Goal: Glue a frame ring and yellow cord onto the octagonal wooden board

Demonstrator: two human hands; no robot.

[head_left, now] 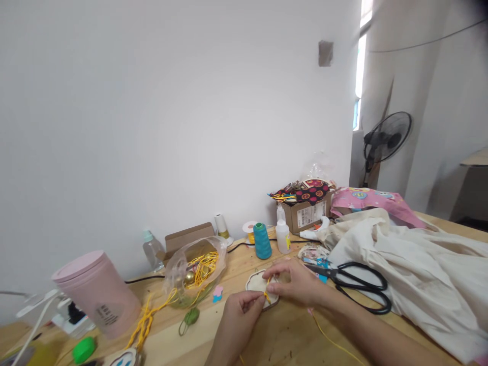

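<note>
A cream plaque (254, 283) with a scalloped rim lies on the wooden table under my fingers. Yellow cord (267, 297) is bunched in a small knot over its lower part. My left hand (244, 315) pinches at the knot from the left, thumb against forefinger. From the right, my right hand (292, 282) also has its fingers closed on the yellow cord, resting above the plaque. A loose length of yellow thread (328, 338) trails across the table below my right forearm. Fingers partly cover the knot, so its exact shape is hidden.
Black-handled scissors (360, 279) lie right of my hands beside white cloth (412, 274). Behind stand a teal thread spool (262, 241), a glue bottle (282, 236) and a full cardboard box (305, 216). Leftward are a plastic bag (177, 269) of yellow cord and a pink container (97, 295).
</note>
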